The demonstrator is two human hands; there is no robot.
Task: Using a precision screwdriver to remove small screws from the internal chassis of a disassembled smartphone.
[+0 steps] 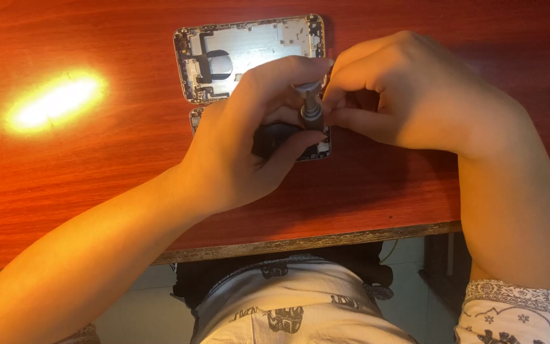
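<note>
Gripping a small grey metal precision screwdriver [310, 105] upright — left hand [249, 143] pinched round its shaft, right hand [402, 95] closed on the cap from the opposite side. Beneath the grip: a dark opened phone body [288, 143]; beyond it, a silver phone rear housing [249, 54] on the red-brown wooden table [97, 172]. Step judged: working a screw — next calls for steady downward pressure. Wrists bent inward, forearms converging.

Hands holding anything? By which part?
Both hands grip a small grey screwdriver: left hand fingers around its shaft, right hand fingers at its cap, above a phone part.
</note>
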